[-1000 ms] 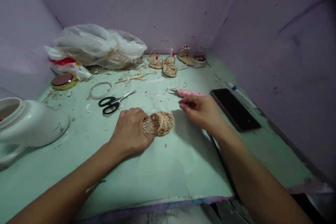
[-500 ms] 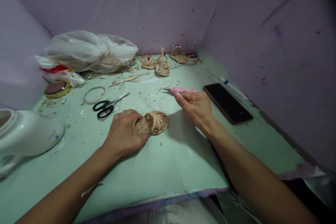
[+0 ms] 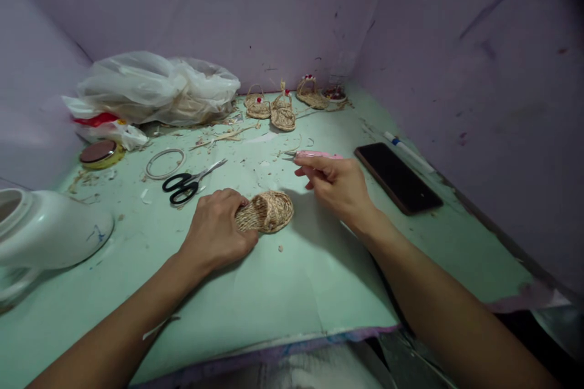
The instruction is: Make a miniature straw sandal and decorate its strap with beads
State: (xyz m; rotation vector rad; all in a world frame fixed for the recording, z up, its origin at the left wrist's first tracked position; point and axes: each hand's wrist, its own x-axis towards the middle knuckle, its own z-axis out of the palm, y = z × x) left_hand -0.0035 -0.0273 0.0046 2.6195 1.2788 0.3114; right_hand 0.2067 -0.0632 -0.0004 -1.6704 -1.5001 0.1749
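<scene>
From the head camera, your left hand (image 3: 219, 225) has its thumb and fingers closed around one end of the woven slipper (image 3: 277, 209), which lies on the green table (image 3: 292, 292) between your hands. Your right hand (image 3: 340, 185) is half-curled just beside the pink pointed tool (image 3: 319, 155); I cannot tell whether it pinches anything. Brushing the tool's tip could prick your fingers; a slack left hold could let the slipper skid, while too hard a squeeze might bend its weave.

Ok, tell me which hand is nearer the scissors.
Left. The left hand, on the woven slipper, is just on the near side of the scissors; the right hand is far to their right.
</scene>
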